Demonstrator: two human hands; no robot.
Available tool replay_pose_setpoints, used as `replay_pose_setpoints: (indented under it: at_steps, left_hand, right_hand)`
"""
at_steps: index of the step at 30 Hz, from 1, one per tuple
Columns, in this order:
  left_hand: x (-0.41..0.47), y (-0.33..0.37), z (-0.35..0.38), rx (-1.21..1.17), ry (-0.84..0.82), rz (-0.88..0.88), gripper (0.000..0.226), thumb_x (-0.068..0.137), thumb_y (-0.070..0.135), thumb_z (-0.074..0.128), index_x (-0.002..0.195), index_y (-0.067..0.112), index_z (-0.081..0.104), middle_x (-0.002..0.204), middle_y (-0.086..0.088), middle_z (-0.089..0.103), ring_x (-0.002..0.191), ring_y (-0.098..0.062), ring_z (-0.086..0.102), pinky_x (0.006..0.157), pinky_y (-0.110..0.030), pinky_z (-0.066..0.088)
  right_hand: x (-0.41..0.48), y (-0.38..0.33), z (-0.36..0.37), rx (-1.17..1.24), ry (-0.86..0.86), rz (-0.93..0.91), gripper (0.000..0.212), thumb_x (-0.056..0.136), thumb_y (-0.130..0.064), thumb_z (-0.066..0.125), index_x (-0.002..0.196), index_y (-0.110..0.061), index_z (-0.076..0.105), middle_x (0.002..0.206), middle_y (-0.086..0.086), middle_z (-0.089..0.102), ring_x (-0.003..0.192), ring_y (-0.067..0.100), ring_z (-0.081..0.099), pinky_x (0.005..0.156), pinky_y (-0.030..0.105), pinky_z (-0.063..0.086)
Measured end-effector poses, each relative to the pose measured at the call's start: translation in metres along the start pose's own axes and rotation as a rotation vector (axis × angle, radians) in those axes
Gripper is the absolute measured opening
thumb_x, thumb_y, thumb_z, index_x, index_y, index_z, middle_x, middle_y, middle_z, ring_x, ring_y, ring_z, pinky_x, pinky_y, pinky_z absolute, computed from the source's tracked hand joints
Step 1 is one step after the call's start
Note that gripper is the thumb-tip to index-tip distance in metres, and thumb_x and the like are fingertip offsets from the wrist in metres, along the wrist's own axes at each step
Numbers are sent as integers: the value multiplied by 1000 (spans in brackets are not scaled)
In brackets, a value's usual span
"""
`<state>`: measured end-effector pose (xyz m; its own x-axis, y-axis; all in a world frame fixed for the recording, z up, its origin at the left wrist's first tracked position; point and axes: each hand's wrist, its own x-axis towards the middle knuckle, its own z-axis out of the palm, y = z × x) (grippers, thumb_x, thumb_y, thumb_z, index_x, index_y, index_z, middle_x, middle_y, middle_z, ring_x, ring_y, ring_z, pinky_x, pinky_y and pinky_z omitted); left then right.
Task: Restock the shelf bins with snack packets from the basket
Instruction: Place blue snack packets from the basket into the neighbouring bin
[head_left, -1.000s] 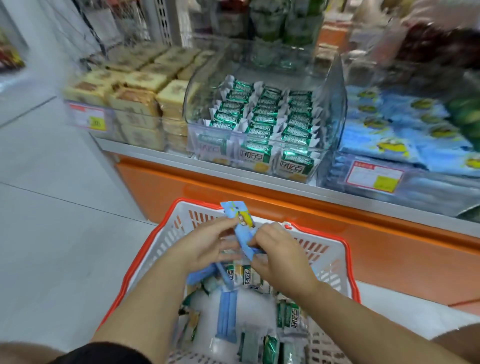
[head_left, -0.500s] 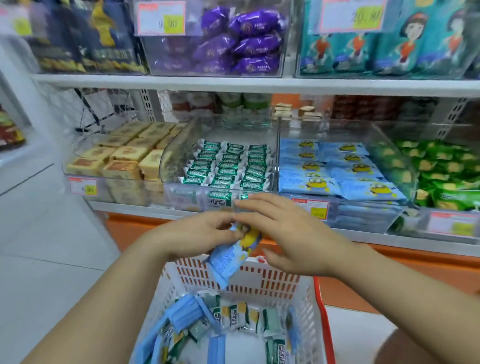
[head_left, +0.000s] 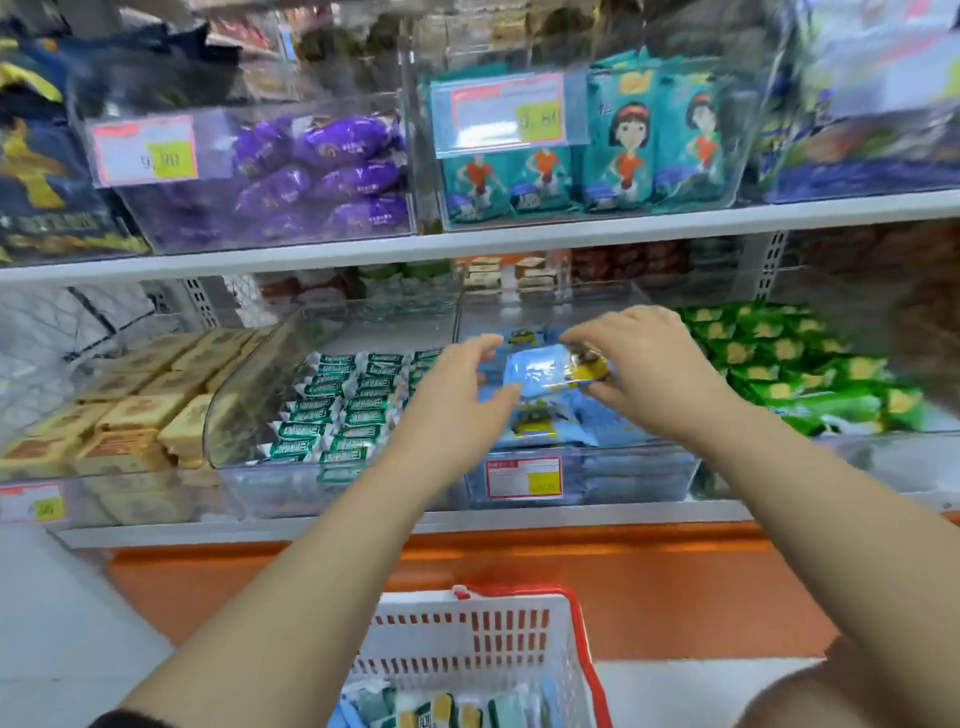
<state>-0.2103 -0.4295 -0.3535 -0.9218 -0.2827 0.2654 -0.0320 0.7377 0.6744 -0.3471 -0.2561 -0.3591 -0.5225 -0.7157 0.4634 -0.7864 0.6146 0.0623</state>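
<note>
The blue snack packet (head_left: 545, 371) hung just above the blue-packet bin (head_left: 631, 480), over the matching packets lying in it. The left hand (head_left: 460, 387) pinched its left end and the right hand (head_left: 652, 364) gripped its right end, probably to keep it flat and lined up with that stack. Its long axis ran side to side, roughly along the bin's front wall, printed face up and the yellow-figure end to the right. The basket (head_left: 467, 636) sat below the bin, nearer the person, more packets inside.
</note>
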Motion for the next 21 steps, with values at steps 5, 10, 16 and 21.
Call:
replay_pose_setpoints:
  at_steps: [5,10,16,21]
  left_hand:
    - [24,-18,44,362,-220,125,54,98,37,55,148,27,40,154,3,35,138,-20,40,113,-41,35]
    - [33,-32,68,523,-356,110,55,102,49,40,154,37,27,161,11,26,147,-17,27,119,-57,16]
    - [28,-34,72,512,-332,121,52,104,50,33,154,39,23,161,14,25,148,-15,24,122,-53,7]
    - [23,-34,75,547,-337,128,55,103,53,28,156,41,15,163,13,17,151,-15,15,122,-55,0]
  right_hand:
    - [0,37,18,-196,-136,177,36,85,-33,69,117,-31,51,113,-2,62,115,28,52,115,55,17]
    - [2,54,31,-269,-370,252,23,91,-22,62,110,-32,54,106,-4,66,117,25,53,116,63,-1]
    - [5,46,35,-131,-437,192,42,90,-9,49,129,-23,56,122,5,63,120,29,52,117,50,24]
    - [-2,23,54,76,-612,211,47,103,-39,25,143,-20,40,147,8,41,134,33,36,109,50,34]
